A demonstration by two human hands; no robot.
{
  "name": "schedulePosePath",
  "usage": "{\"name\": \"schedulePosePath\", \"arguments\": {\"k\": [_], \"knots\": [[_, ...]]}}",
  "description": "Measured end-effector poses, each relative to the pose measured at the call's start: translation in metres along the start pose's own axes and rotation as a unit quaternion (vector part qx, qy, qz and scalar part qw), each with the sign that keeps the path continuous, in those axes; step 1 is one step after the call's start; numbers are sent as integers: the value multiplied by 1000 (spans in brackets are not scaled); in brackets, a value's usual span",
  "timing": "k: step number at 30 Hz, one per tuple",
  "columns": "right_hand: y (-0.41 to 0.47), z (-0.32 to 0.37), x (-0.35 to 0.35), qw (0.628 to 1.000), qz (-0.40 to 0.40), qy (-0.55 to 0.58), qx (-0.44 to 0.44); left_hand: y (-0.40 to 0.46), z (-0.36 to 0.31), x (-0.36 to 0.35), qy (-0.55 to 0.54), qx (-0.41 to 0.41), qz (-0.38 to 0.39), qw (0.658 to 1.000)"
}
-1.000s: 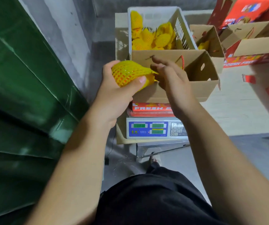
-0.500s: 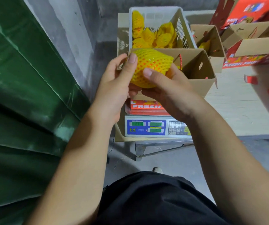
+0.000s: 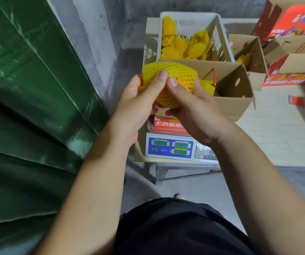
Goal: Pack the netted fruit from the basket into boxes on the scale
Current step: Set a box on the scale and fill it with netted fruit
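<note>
A fruit in yellow foam netting [image 3: 173,80] is held between both hands, just in front of the near left corner of the open cardboard box [image 3: 238,100] on the scale [image 3: 172,149]. My left hand [image 3: 138,105] grips its left side with the thumb on top. My right hand [image 3: 194,111] cups it from below and the right, thumb pressed on the net. Another netted fruit [image 3: 208,84] lies inside the box. The white basket [image 3: 220,39] behind the box holds several more netted fruits [image 3: 186,46].
A green tarp [image 3: 28,107] hangs at the left beside a grey wall. Right of the scale, a pale table [image 3: 277,129] carries an open carton [image 3: 253,57] with yellow netting inside, and red "FRESH FRUIT" boxes [image 3: 293,78]. A red strip [image 3: 296,101] lies on the table.
My left hand carried the fruit alone a second ago. My right hand has come in to hold it too, and both thumbs now meet on top of the net.
</note>
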State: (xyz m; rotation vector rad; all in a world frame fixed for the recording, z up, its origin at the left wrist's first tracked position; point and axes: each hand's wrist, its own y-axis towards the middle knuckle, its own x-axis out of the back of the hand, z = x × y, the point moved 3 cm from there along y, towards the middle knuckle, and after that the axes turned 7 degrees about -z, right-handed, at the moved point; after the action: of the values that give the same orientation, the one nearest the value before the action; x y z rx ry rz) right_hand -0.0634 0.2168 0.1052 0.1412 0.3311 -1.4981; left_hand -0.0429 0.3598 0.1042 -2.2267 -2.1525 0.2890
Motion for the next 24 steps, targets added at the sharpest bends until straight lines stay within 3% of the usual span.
{"name": "schedulePosePath", "arguments": {"k": [4,11,17,20,24], "knots": [[-1,3,2,999,19,-25,-32,-1,4,3,-20,58,12,998],[-1,22,13,996,41,-74,-16,3,8,6,-49,78,61,994],[-3,31,12,959,-20,-251,132,6,10,7,-63,98,115,987],[-2,28,10,952,-71,-246,166,7,10,7,-88,98,110,985],[-3,24,5,958,-83,-203,184,9,8,10,-102,92,79,987]]}}
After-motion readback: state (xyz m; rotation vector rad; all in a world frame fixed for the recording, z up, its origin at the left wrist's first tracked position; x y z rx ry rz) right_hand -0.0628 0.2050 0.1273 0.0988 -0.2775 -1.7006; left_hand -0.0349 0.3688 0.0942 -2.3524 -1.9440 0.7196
